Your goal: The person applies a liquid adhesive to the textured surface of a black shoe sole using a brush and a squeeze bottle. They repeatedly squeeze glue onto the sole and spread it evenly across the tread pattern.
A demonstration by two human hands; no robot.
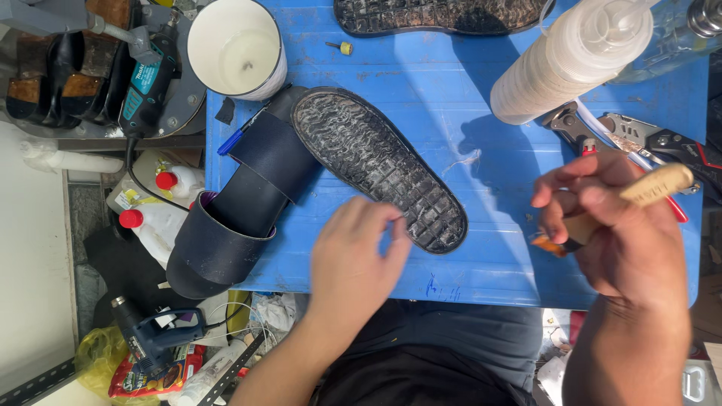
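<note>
Fingers of your left hand (pixel 353 252) curl onto the near end of one dark sole (pixel 380 169) (mid-table); your right hand (pixel 620 233) grips one wooden-handled brush (pixel 602 214), right. One second sole (pixel 444 15) lies far.

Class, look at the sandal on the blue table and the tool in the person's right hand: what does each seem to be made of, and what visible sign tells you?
Sandal sole: probably dark rubber or foam, matte, with a moulded block tread smeared pale grey. Sandal straps: smooth navy leather or imitation, faint sheen; which one is unclear. Tool handle in the right hand: pale, grainy, likely wood or cork; blurred. Table: blue painted surface, scuffed.
</note>
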